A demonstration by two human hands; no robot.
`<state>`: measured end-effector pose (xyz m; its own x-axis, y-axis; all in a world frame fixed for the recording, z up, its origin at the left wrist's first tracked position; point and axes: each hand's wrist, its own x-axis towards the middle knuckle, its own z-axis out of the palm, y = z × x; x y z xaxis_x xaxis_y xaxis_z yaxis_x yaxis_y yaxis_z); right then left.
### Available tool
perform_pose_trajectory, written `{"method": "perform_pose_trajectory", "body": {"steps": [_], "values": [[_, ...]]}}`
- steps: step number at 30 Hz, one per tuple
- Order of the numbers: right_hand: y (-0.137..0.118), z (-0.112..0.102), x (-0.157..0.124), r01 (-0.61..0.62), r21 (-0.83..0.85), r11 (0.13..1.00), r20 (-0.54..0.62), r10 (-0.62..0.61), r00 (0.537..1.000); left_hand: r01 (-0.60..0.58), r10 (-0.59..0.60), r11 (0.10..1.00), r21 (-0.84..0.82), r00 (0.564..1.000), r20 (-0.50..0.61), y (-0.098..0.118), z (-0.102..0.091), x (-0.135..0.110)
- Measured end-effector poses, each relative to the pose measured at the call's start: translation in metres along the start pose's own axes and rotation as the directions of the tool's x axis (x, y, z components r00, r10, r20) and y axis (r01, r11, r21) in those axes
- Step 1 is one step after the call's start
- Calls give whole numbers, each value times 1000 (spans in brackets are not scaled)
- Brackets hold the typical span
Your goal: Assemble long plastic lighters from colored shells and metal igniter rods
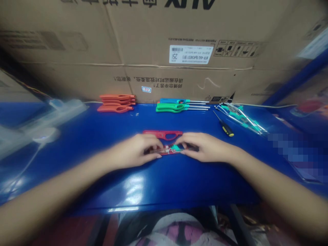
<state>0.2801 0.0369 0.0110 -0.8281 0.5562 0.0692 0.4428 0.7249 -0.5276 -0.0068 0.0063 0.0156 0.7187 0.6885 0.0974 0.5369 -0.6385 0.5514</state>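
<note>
My left hand [145,148] is closed with thumb and fingers round the left end of an opened long-nosed gas lighter [167,150], low over the table. It has a red shell half with a teal piece and pale wire inside. My right hand [202,147] pinches the lighter's right end beside the teal piece; the fingers hide part of it. Just beyond the hands lies another red shell half [156,132] with a trigger loop.
Orange lighter shells [115,108] are stacked at the back left. Green and blue lighters [169,108] lie behind the hands. A screwdriver [227,129] and several metal tubes with teal parts [243,118] are at the right. A large cardboard box [143,44] stands behind the blue table [174,188].
</note>
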Motion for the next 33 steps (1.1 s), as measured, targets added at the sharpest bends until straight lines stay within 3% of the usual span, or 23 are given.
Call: {"method": "perform_pose_trajectory", "body": {"steps": [20, 33], "values": [[-6, 3, 1, 59, -39, 997, -68, -62, 996, 29, -31, 999, -41, 999, -36, 2, 2, 0], [-7, 3, -1, 77, -52, 996, -17, -78, 997, -14, 10, 998, -56, 997, -70, -1, 5, 1]]}}
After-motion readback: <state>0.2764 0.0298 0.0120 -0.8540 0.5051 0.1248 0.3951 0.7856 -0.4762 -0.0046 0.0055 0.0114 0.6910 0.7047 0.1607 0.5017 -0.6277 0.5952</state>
